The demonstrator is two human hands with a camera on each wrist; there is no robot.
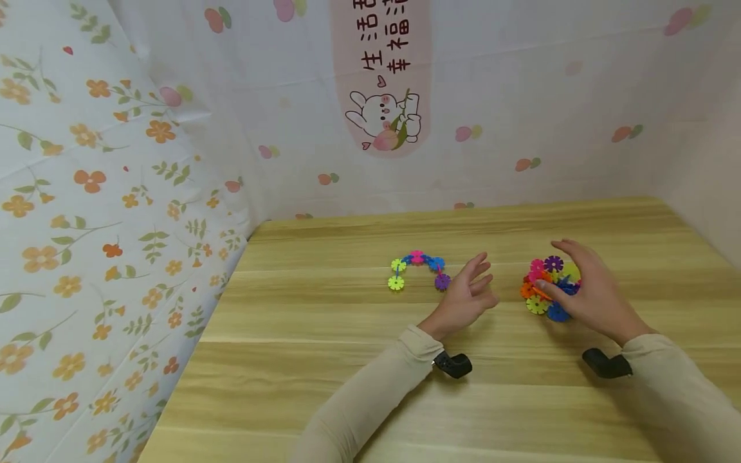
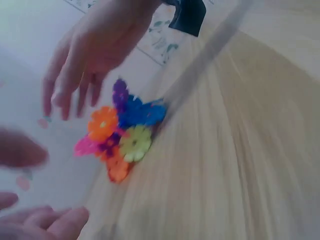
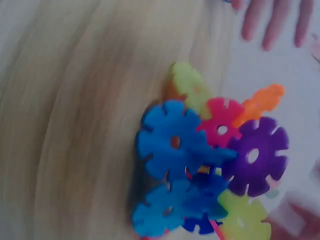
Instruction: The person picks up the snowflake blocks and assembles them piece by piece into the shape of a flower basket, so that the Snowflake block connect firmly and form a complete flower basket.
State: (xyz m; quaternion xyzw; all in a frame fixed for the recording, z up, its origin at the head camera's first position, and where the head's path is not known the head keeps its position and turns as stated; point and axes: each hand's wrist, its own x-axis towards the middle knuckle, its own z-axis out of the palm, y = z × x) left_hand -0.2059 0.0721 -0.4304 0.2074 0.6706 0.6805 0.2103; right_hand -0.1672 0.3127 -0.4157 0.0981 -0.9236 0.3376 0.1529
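Observation:
On the right side of the table lies a heap of notched plastic flower discs (image 1: 537, 305) in blue, purple, pink, orange and yellow-green. My right hand (image 1: 599, 299) is spread over the near right side of this heap in the head view, overlapping part of it. Seen from the left wrist, that same hand (image 2: 100, 42) hangs above the discs with its fingers apart from them. Several discs joined in an arch (image 1: 417, 256) lie to the left. My left hand (image 1: 463, 297) is beside the arch's right end, fingers loosely bent and holding nothing.
A wood-grain table (image 1: 278, 373) bears everything. Behind it hangs a white printed cloth (image 1: 492, 77), and a flowered cloth (image 1: 87, 244) borders the left side. Each wrist carries a black camera mount, such as the left mount (image 1: 454, 365).

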